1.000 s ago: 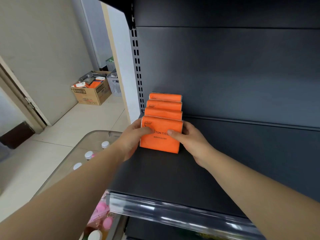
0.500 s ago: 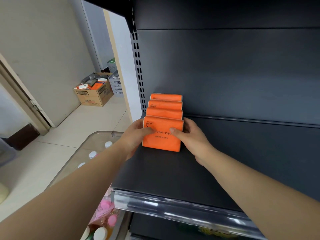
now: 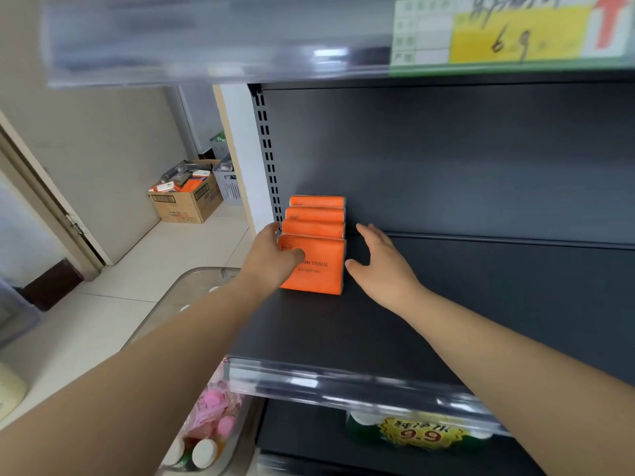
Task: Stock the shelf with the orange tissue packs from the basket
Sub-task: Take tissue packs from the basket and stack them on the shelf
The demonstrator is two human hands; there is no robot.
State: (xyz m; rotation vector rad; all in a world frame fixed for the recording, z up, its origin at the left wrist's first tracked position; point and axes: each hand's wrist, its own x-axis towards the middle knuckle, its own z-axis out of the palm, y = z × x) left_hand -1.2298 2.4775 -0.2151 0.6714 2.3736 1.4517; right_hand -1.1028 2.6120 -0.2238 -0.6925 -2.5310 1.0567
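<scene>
Head view, the only one. Four orange tissue packs (image 3: 314,249) stand upright in a front-to-back row at the far left end of a dark shelf (image 3: 343,324), close to the slotted upright post (image 3: 269,159). The front pack (image 3: 318,269) faces the camera, black print partly readable as "TISSUE"; the three behind it show only their top edges, each a step higher in the frame.

Left hand (image 3: 271,257): wrapped on the front pack's left edge, thumb pressed across its front face over the first letters, fingers curled round the side and out of sight behind. In contact with the pack.

Right hand (image 3: 381,266): fingers spread and loose, palm turned toward the packs, just beside the right edge of the row. A narrow dark gap shows between thumb tip and front pack. Holds nothing. The hand hangs over bare shelf; whether it touches the surface cannot be told.

Both forearms reach in from the bottom of the frame, left one crossing over a clear plastic bin (image 3: 192,338) with white-capped bottles and pink items inside.

Clear price rail (image 3: 343,383) along the shelf front. Upper rail carries a yellow price tag (image 3: 515,32), blurred. Yellow "9.9" label (image 3: 422,434) below. Cardboard box (image 3: 187,197) on the tiled floor to the left, well apart.
</scene>
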